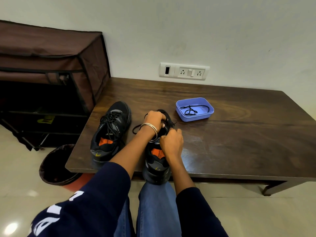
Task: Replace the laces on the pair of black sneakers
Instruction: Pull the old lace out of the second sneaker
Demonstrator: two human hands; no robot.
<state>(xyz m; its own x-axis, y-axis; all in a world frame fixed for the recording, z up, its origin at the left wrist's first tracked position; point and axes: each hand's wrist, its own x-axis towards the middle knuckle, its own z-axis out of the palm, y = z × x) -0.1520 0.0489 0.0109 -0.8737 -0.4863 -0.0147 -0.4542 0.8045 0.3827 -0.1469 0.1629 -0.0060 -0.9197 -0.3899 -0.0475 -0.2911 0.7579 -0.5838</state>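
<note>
Two black sneakers with orange insoles stand on the dark wooden table [222,134]. The left sneaker [111,130] is laced and untouched. The right sneaker [158,161] sits at the table's front edge, its heel overhanging. My left hand [153,119], with bangles on the wrist, curls over its lacing area and grips the black lace. My right hand [171,140] pinches the lace at the tongue. A loose loop of that lace [136,128] trails on the table to the left of the shoe. Another black lace [190,110] lies in the purple tray [195,118].
A brown fabric shoe rack [51,79] stands left of the table. A dark bin [56,165] sits on the floor under the table's front left corner. A wall socket panel [184,71] is behind the table. My knees are below the front edge.
</note>
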